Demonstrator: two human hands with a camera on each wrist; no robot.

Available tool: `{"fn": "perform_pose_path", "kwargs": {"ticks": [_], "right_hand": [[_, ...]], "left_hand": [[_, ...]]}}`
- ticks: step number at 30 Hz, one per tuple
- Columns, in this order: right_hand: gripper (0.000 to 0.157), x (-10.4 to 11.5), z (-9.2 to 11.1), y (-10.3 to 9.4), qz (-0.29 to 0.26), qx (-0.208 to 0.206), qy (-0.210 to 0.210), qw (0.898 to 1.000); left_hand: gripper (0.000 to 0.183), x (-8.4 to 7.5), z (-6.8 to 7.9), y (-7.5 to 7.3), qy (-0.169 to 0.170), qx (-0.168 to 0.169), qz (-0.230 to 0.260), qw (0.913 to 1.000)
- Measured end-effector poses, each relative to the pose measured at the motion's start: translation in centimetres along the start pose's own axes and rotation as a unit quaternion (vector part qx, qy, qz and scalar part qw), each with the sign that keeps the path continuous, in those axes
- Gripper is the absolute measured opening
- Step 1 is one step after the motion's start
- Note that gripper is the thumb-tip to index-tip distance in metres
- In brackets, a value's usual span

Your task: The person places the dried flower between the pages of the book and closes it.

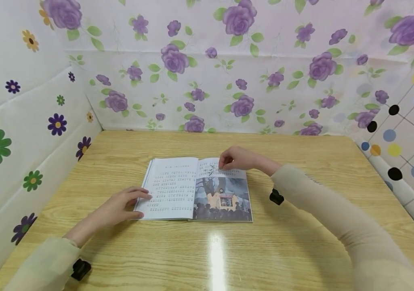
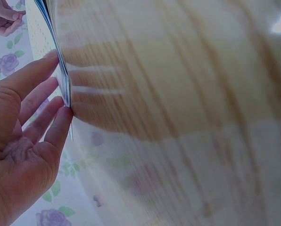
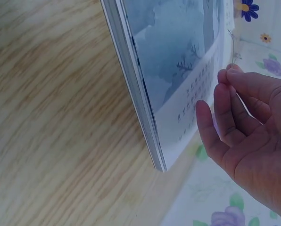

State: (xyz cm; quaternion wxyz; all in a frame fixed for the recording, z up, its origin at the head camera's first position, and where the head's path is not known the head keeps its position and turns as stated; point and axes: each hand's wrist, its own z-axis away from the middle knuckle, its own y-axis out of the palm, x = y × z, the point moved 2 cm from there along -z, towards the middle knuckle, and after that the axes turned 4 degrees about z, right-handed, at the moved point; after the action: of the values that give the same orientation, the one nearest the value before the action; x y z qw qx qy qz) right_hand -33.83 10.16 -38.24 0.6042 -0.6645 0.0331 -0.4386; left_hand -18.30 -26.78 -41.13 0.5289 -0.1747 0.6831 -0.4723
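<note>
An open picture book (image 1: 174, 190) lies flat on the table, with text on the left page and a dark illustration of a house and trees on the right page. My left hand (image 1: 125, 206) rests at the book's left edge, fingers loosely spread and fingertips on the page. Over the top of the right page, my right hand (image 1: 237, 158) pinches a thin, dark, branching sprig (image 1: 211, 169) between thumb and index finger. In the right wrist view, the fine stem rises from the fingertips (image 3: 231, 70), while the other fingers are loosely bent.
The light wood table (image 1: 207, 246) has a bright glare spot near its front. Floral sheeting (image 1: 207, 81) stands along the back, with a flower-printed panel (image 1: 28, 133) on the left and a dotted one (image 1: 406, 137) on the right. Each wrist wears a black device (image 1: 276, 197).
</note>
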Motion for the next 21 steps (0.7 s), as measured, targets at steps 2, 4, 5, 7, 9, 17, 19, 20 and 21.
{"fn": "perform_pose_path", "kwargs": {"ticks": [2,4,5,7,9,17,19,20,21], "right_hand": [[0.010,0.1,-0.3,0.3,0.001,0.001,-0.005,1.000],[0.010,0.2,-0.5,0.6,0.000,0.004,-0.007,1.000],[0.010,0.3,-0.6,0.7,-0.002,0.006,-0.007,1.000],[0.010,0.4,-0.7,0.9,-0.006,0.009,-0.008,1.000],[0.010,0.6,-0.9,1.1,-0.010,0.011,-0.011,1.000],[0.011,1.1,-1.0,1.7,0.002,0.023,-0.008,1.000],[0.011,1.1,-1.0,1.9,0.003,0.024,-0.006,1.000],[0.011,1.1,-1.1,1.9,0.003,0.025,-0.006,1.000],[0.011,1.1,-1.1,2.0,0.002,0.026,-0.006,1.000]], "left_hand": [[0.043,0.0,0.0,0.0,-0.002,0.002,0.002,1.0000],[0.043,0.0,0.0,0.0,-0.003,0.003,0.003,1.0000],[0.043,0.1,-0.1,0.0,-0.004,0.003,0.004,1.0000],[0.043,0.2,-0.1,0.1,-0.003,0.003,0.002,1.0000],[0.043,0.3,-0.1,0.1,-0.003,0.004,0.002,1.0000],[0.043,0.5,-0.2,0.2,-0.002,0.005,0.002,1.0000],[0.044,0.6,-0.2,0.2,-0.002,0.005,0.001,1.0000],[0.044,0.6,-0.2,0.2,-0.001,0.005,0.001,1.0000],[0.044,0.6,-0.2,0.2,-0.001,0.006,0.002,1.0000]]}}
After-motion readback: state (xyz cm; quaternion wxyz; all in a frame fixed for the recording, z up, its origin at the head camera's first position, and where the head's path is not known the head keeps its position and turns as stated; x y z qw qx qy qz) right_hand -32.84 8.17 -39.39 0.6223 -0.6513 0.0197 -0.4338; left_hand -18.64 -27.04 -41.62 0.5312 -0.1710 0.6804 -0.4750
